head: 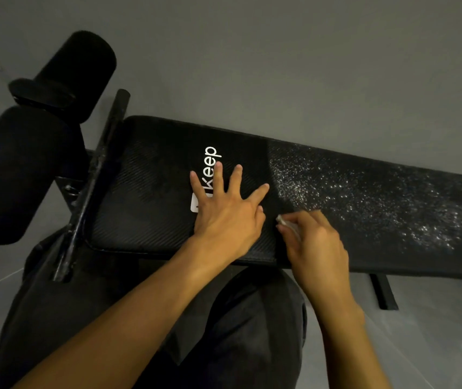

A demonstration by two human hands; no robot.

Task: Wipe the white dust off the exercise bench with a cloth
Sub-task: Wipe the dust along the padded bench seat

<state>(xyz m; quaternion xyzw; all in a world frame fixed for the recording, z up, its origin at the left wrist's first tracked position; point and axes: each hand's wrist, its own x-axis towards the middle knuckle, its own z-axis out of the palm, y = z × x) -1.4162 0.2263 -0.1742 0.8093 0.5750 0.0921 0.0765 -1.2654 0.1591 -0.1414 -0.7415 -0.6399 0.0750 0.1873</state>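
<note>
A black padded exercise bench with a white "Keep" logo runs from the left to the right edge. White dust speckles its right part; the left pad looks dark. My left hand lies flat with spread fingers on the logo. Just right of it, my right hand grips a small white cloth, mostly hidden under the fingers, at the dust's left edge near the seam between the pads.
Two black foam rollers and a black metal bar stand at the bench's left end. A bench foot shows below the right part. Grey wall behind, grey tiled floor below, my dark trousers in front.
</note>
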